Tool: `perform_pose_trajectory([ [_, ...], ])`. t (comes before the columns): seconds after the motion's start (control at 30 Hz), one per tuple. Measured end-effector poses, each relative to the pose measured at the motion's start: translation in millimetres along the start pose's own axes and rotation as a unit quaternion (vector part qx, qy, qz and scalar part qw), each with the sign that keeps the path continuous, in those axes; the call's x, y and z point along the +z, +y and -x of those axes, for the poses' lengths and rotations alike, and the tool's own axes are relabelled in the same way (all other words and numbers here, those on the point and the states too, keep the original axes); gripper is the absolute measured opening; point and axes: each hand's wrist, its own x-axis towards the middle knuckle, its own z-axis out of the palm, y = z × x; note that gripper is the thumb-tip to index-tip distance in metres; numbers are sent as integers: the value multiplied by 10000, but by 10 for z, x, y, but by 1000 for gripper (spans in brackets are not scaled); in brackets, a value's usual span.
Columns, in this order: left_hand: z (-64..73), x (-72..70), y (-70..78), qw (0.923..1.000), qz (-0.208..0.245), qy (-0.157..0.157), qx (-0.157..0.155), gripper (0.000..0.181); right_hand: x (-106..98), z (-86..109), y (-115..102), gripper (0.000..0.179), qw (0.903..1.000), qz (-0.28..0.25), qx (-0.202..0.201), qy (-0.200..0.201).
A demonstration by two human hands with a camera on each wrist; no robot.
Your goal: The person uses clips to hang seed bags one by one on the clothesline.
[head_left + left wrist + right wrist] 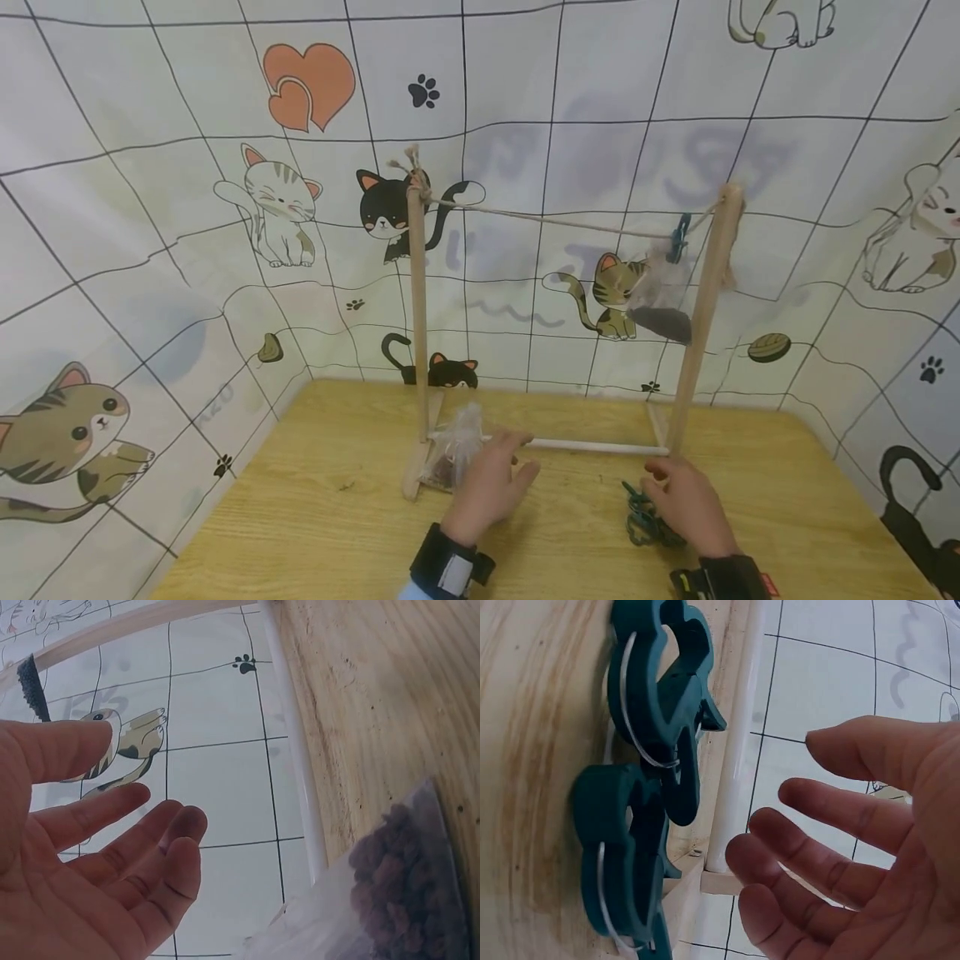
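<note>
My left hand (491,483) is beside a clear plastic bag (444,467) of dark reddish-brown pieces, which sits on the table by the frame's left foot. In the left wrist view its fingers (169,900) are loosely bent and hold nothing, with the bag's contents (397,885) to their right. My right hand (690,504) hovers next to several dark green plastic clips (643,523) on the tabletop. The right wrist view shows its fingers (810,862) spread and holding nothing, apart from the clips (596,802), which have metal wire springs.
A wooden frame (417,308) stands on the table (322,467), with a string (540,219) tied between its posts and a white rod (592,447) low down. A green clip (678,239) holds a second bag (660,321) on the string near the right post. Behind hangs a cat-patterned cloth (510,67).
</note>
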Motion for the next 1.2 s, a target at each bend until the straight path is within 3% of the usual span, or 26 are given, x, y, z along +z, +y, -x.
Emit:
perform_pose_trajectory([
  [0.2,-13,72,27,9998,72,-161,36,42,44,-33,-4,28,9994,321,-51,-143],
  [0.33,-15,125,30,9996,-86,-268,56,43,84,-30,-8,26,9976,633,-243,-160],
  [0.57,7,161,41,9990,-338,-258,142,42,164,-25,-29,27,9917,1123,-288,-552],
  [1.2,10,150,45,9984,-476,-225,195,41,250,3,-20,21,9954,882,-123,-359],
])
